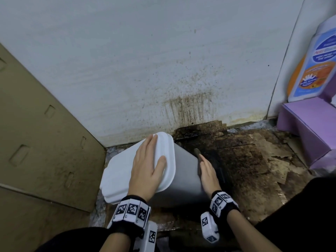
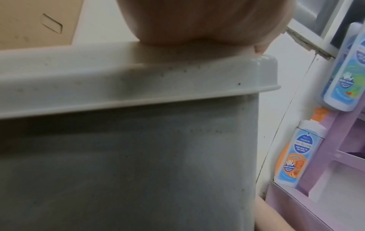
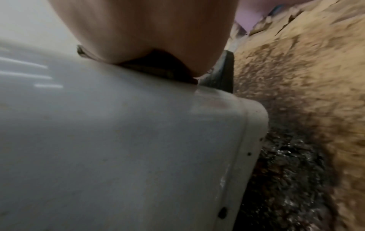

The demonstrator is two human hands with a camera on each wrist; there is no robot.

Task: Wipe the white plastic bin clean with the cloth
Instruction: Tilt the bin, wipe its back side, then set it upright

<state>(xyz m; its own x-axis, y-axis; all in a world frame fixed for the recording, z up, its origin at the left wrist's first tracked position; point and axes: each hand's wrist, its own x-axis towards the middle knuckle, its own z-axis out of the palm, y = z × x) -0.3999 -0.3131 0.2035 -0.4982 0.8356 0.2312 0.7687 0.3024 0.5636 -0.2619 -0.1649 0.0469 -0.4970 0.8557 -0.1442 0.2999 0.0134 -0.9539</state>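
Note:
The white plastic bin [image 1: 183, 173] stands tilted on the floor near the wall, its lid [image 1: 121, 168] closed. My left hand [image 1: 151, 157] lies flat on the lid with straight fingers. My right hand [image 1: 206, 168] presses a dark, dirty cloth [image 1: 197, 152] flat against the bin's right side; only the cloth's tip shows past the fingertips. In the left wrist view the palm [image 2: 168, 23] sits on the lid's rim [image 2: 138, 78], above the speckled bin wall [image 2: 138, 171]. In the right wrist view the cloth [image 3: 158, 70] is squeezed between my palm [image 3: 148, 31] and the bin [image 3: 118, 140].
A cardboard box [image 1: 36, 142] stands close on the left. The white wall [image 1: 181, 106] behind is stained brown. Wet, dark, torn cardboard [image 1: 254, 160] covers the floor to the right. A purple shelf [image 1: 309, 128] with a soap bottle [image 1: 312, 66] stands at far right.

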